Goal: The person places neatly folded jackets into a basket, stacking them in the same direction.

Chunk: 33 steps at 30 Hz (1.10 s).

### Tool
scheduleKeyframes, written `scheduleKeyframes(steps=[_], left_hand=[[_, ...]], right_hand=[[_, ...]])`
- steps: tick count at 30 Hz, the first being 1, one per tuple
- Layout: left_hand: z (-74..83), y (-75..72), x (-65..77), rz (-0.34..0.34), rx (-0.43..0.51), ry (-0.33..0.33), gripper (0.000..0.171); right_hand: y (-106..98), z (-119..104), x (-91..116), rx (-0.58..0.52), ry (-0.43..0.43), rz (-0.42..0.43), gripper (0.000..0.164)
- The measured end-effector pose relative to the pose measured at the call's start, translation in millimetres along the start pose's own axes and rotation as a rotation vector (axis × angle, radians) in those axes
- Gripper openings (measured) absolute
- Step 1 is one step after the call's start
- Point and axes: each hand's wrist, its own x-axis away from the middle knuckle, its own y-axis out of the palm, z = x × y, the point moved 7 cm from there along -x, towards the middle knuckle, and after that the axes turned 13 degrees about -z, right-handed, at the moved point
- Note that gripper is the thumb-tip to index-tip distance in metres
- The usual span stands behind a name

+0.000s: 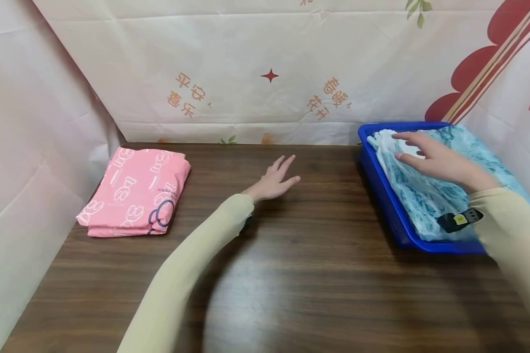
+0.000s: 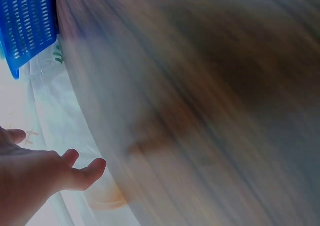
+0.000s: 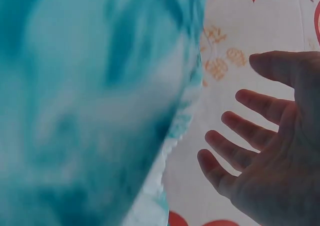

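My left hand (image 1: 271, 184) is held over the middle of the wooden table with its fingers spread, holding nothing. On the right, my right hand (image 1: 437, 157) hovers above a teal and white patterned cloth (image 1: 441, 201), fingers apart and nothing between them. That cloth lies in a blue plastic basket (image 1: 382, 196) and spreads over its right side. In the right wrist view the cloth (image 3: 90, 106) fills the left half, apart from the open fingers (image 3: 250, 128). A folded pink cloth (image 1: 132, 191) with white line drawings rests at the table's left.
The dark wooden table (image 1: 291, 274) reaches back to a white printed curtain (image 1: 247, 59). More white sheeting (image 1: 26, 122) hangs along the left side, and the basket stands close to the sheeting on the right.
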Motion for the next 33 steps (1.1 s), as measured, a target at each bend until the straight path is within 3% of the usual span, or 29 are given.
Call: scheduleKeyframes(steps=[15, 24, 33], left_hand=[[-28.7, -13.1, 32.8, 0.024, 0.017, -0.041, 0.066], [-47.1, -20.9, 51.4, 0.023, 0.016, -0.056, 0.067], [-57.0, -22.4, 73.4, 0.023, -0.001, -0.056, 0.066]], right_hand=[[30, -38, -17, -0.060, -0.056, -0.038, 0.059], [49, -68, -28, 0.023, -0.113, -0.028, 0.056], [87, -75, -44, 0.065, -0.123, -0.075, 0.056]])
